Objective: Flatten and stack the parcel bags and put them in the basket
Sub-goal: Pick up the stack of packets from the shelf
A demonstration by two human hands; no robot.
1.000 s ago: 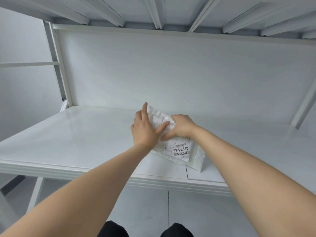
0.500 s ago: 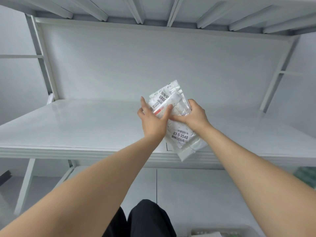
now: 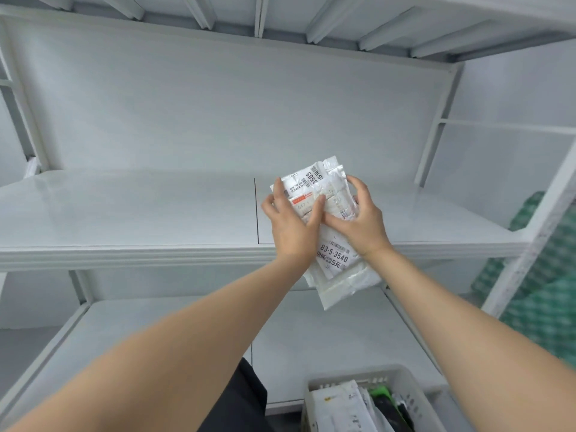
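- Lifted the stack of parcel bags (image 3: 335, 194) off the upper shelf (image 3: 140, 213), where its lower end had rested a second ago. Held it in the air before the shelf's front lip, tilted, with the bottom corner hanging below that lip.
- Kept both hands on it, as in the earlier frames.
- Gripped the left edge with the left hand (image 3: 290, 227): thumb pressed flat across the front, index finger stretched up along the edge, other fingers tucked behind.
- Gripped the right edge with the right hand (image 3: 366, 226): fingers curled round it and slightly spread, thumb lying on the front near the left thumb.
- Tipped the view further down than half a second ago. Showed far more of the basket (image 3: 411, 380) at the bottom right, well below the stack.
- Felt like thin, glossy white film on the bags: crinkled, rectangular, unevenly overlapped.
- Carried paper labels with barcodes; read "83-5-3540" on the nearest label (image 3: 335, 257), with an orange-red strip on another.
- Looked smooth and faintly shiny on the white shelf boards, split by one thin dark seam.
- Looked like pale plastic on the basket: rectangular, slotted at the rim, holding white parcels plus something green and black.
- Showed a green checked sack (image 3: 544, 275) behind the right upright, woven in texture.
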